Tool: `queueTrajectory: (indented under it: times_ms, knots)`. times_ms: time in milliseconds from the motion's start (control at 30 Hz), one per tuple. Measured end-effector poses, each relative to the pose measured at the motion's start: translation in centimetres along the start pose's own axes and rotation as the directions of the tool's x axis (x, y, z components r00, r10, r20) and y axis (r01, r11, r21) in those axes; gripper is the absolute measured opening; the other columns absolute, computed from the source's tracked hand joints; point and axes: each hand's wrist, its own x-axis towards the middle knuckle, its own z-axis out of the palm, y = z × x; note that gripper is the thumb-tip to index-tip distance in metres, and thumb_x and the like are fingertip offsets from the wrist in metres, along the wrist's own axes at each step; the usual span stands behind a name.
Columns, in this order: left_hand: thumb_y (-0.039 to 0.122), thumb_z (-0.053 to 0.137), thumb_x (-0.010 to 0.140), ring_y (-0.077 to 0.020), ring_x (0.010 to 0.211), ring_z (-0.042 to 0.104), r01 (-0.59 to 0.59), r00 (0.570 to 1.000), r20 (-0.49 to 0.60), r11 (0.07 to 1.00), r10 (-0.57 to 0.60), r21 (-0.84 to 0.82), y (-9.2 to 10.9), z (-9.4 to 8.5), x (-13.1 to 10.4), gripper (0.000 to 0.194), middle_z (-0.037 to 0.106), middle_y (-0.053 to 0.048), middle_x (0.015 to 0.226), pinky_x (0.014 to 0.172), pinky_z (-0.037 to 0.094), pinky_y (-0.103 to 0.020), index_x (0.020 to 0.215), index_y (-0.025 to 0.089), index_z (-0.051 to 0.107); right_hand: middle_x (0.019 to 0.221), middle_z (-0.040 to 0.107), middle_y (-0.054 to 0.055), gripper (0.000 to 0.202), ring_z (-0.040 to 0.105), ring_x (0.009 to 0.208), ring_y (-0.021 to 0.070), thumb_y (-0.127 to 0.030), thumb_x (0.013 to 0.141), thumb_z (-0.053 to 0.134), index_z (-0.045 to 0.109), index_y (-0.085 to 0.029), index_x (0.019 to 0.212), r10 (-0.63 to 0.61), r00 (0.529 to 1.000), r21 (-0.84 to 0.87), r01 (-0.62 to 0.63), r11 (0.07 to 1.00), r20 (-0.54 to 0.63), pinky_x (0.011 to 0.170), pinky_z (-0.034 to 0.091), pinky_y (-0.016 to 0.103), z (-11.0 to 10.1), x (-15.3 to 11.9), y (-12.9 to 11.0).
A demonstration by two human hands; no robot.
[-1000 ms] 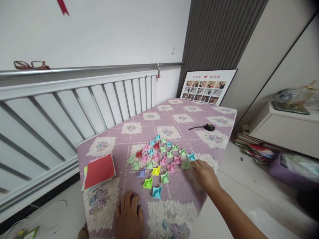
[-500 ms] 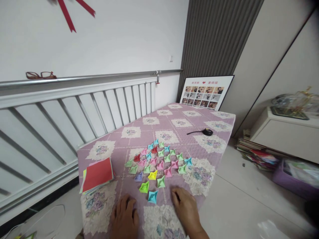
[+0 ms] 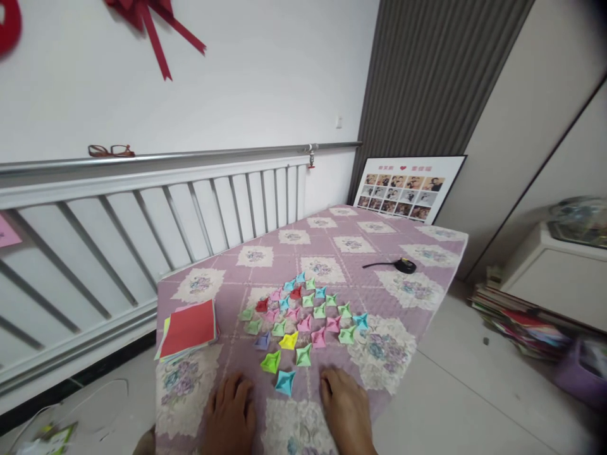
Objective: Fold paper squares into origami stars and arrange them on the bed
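Observation:
My left hand (image 3: 231, 411) rests palm down on the flowered tablecloth (image 3: 237, 278), its fingers slightly bent and a little apart, holding nothing. To the right, my right hand (image 3: 346, 404) also lies palm down on the cloth, fingers loosely curved and nothing visible in it. Between and beyond the hands, several small folded paper pieces are arranged in a roughly diamond-shaped group. Nearest to me is a blue folded paper piece (image 3: 285, 382), with a lime-green one (image 3: 270, 361) and a pale green one (image 3: 303, 355) behind it. A yellow one (image 3: 289, 340) sits farther in.
A stack of coloured paper sheets (image 3: 190, 330), red on top, lies at the table's left. A black tape measure (image 3: 404, 265) with a strap lies at the right. Behind the table are a white radiator (image 3: 190, 221) and a framed photo board (image 3: 408, 189).
The view has swung slightly left and up. My right hand has turned from a loosely curled pose on its side to lying palm down. The folded papers keep their arrangement.

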Motion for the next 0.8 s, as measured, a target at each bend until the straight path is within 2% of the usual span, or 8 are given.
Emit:
queueTrajectory:
  times_ms: [167,433,633,800]
  knots:
    - [0.02,0.044,0.082,-0.0223,0.128,0.04,0.013,1.0,0.015,1.0,-0.013,-0.002,0.1,0.0,0.1,0.04,0.048,-0.003,0.138,0.107,0.023,-0.044,0.119,0.029,0.059,0.082,0.066,0.001,0.017,0.061,0.082,0.0182,-0.021,0.087,0.046,0.063,-0.026,0.085,-0.026,0.999,0.033,0.027,0.999,-0.028,0.069,0.035,0.029,0.3,-0.1,0.4]
    - [0.021,0.045,0.082,-0.0214,0.128,0.038,0.035,0.999,-0.014,0.992,-0.037,-0.118,0.0,0.0,0.2,0.037,0.049,-0.002,0.136,0.107,0.02,-0.042,0.114,0.03,0.061,0.081,0.067,0.002,0.022,0.063,0.08,0.0189,-0.029,0.089,0.042,0.063,-0.026,0.083,-0.034,0.999,0.083,0.036,0.996,-0.032,0.068,0.038,0.029,1.0,0.1,1.0]
    - [0.019,0.047,0.081,-0.0205,0.125,0.04,0.006,0.996,-0.083,0.986,-0.02,-0.165,0.0,-0.1,0.0,0.035,0.052,0.0,0.131,0.108,0.019,-0.04,0.111,0.031,0.062,0.086,0.068,0.003,0.025,0.063,0.084,0.0204,-0.033,0.09,0.039,0.063,-0.026,0.087,-0.012,1.0,0.088,0.013,0.996,-0.006,0.072,0.04,0.033,0.7,0.3,0.9]
    - [0.02,0.047,0.083,-0.0198,0.125,0.04,-0.032,0.99,-0.139,0.98,0.005,-0.194,-0.3,0.2,0.0,0.033,0.051,0.0,0.131,0.108,0.017,-0.038,0.111,0.031,0.061,0.093,0.068,0.004,0.024,0.064,0.086,0.0234,-0.033,0.088,0.041,0.064,-0.028,0.088,0.037,0.999,0.01,-0.037,0.999,-0.001,0.073,0.042,0.037,0.4,-0.7,-0.4]
